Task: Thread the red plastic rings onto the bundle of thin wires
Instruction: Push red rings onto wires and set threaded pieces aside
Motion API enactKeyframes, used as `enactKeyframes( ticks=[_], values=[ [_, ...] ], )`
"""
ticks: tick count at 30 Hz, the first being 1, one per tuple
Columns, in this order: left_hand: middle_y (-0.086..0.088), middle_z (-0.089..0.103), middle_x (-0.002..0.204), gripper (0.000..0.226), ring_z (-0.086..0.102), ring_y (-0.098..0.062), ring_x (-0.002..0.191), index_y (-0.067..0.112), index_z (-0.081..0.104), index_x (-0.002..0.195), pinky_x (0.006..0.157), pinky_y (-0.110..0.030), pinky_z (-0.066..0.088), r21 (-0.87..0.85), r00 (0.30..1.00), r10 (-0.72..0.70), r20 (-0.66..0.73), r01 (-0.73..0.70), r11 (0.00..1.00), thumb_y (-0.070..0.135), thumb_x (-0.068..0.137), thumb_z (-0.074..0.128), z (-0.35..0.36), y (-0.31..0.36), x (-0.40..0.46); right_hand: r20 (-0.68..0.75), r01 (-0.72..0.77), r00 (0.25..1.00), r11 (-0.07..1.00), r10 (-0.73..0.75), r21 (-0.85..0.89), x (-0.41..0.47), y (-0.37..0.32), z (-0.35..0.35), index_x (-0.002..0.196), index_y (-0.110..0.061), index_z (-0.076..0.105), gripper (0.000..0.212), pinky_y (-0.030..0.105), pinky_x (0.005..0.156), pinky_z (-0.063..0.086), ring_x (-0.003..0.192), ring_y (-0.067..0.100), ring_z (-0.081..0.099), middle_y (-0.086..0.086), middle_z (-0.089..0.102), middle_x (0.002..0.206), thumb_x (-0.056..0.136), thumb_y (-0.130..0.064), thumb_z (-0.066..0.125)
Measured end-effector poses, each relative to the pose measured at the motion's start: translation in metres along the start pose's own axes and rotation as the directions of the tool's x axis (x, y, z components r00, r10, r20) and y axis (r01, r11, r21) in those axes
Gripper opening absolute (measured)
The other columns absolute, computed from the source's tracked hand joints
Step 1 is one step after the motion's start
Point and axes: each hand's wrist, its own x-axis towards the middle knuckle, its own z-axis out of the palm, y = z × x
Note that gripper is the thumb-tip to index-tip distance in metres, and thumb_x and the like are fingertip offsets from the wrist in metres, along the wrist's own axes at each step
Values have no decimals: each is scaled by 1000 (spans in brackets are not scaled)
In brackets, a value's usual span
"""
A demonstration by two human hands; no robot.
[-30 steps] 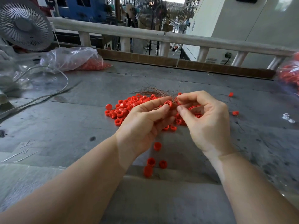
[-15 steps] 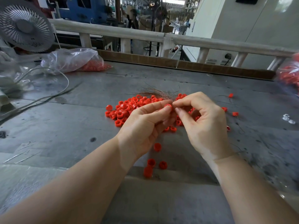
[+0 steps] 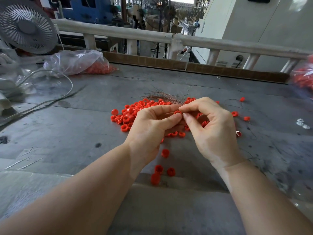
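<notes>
A pile of small red plastic rings (image 3: 130,114) lies on the grey table (image 3: 67,133) just beyond my hands. My left hand (image 3: 150,129) pinches one red ring (image 3: 177,112) between thumb and forefinger. My right hand (image 3: 211,131) meets it fingertip to fingertip and pinches at that ring's right side. A bundle of thin coppery wires (image 3: 162,96) fans out up and to the left from behind my fingertips; which hand holds its end is hidden. Three loose rings (image 3: 159,169) lie near my left wrist.
A white fan (image 3: 27,26) and a cable (image 3: 50,100) stand at the far left. A clear bag of red rings (image 3: 79,62) lies at the back left, another bag (image 3: 303,77) at the right edge. Stray rings (image 3: 246,118) and small clear parts (image 3: 303,124) dot the right side.
My hands have closed together: the right fingertips moved left onto the ring that the left hand holds. The pile and the wires stay where they were.
</notes>
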Motion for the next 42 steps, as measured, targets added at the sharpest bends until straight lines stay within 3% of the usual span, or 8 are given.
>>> enactKeyframes(
  ticks=[4, 9, 17, 21, 27, 31, 37, 42],
  values=[
    [-7, 73, 82, 30, 70, -12, 74, 2, 67, 99, 69, -19, 56, -100, 997, -39, 62, 45, 994, 4, 69, 62, 0, -1, 2, -15, -127, 992, 989, 129, 70, 2, 1, -1, 83, -19, 68, 22, 8, 72, 43, 80, 3, 61, -4, 66, 81, 82, 3, 65],
    [-7, 73, 81, 20, 70, -13, 76, 3, 68, 95, 66, -17, 55, -112, 997, -36, 69, 43, 993, -5, 82, 55, -1, -2, 1, 4, -207, 978, 968, 209, 142, 4, 1, -2, 80, -30, 65, 28, 8, 70, 42, 76, -4, 61, -19, 65, 77, 84, -3, 66],
    [-5, 67, 63, 22, 64, -12, 57, 6, 67, 76, 50, -18, 51, 66, 999, 32, 3, -32, 997, 27, 72, 62, 1, -1, -1, 99, -256, 966, 928, 238, 272, 3, -5, -4, 83, -26, 69, 14, 25, 69, 53, 75, 6, 66, -11, 70, 78, 81, -12, 70],
    [-2, 61, 55, 19, 59, -9, 49, 8, 64, 69, 48, -17, 49, 139, 995, 97, -3, -96, 986, 23, 79, 61, 0, -2, -1, 142, -311, 949, 900, 280, 304, 5, -1, -3, 79, -25, 70, 13, 16, 70, 48, 73, 1, 65, -10, 70, 75, 79, -13, 72],
    [5, 58, 51, 19, 53, -4, 47, 9, 61, 68, 48, -13, 43, 261, 981, 190, 32, -192, 946, 25, 79, 61, -1, -1, -1, 114, -277, 961, 894, 253, 354, 3, 0, -3, 76, -23, 70, 11, 23, 67, 50, 68, 6, 64, -4, 70, 71, 76, -13, 74],
    [5, 57, 52, 19, 51, -3, 47, 9, 62, 70, 48, -13, 43, 260, 980, 195, 26, -195, 946, 18, 86, 59, -2, -3, 0, 101, -268, 963, 917, 249, 294, 3, -1, -2, 77, -20, 69, 11, 21, 67, 49, 68, 3, 62, -6, 69, 72, 78, -11, 74],
    [-2, 63, 65, 19, 58, -9, 59, 10, 68, 76, 53, -19, 50, 121, 992, 124, 19, -125, 985, 28, 72, 64, 0, -5, 0, 2, -127, 992, 986, 127, 105, 3, -2, -3, 89, -17, 72, 11, 10, 69, 41, 75, 7, 62, -4, 69, 79, 79, -13, 72],
    [1, 69, 72, 10, 61, -6, 62, 10, 70, 89, 54, -17, 50, 118, 992, 129, -16, -126, 985, 13, 84, 61, -2, -5, 2, -28, -82, 996, 997, 82, -14, 2, 2, -3, 89, -11, 72, 12, 8, 69, 37, 71, -1, 53, -5, 64, 80, 78, -9, 74]
  ],
)
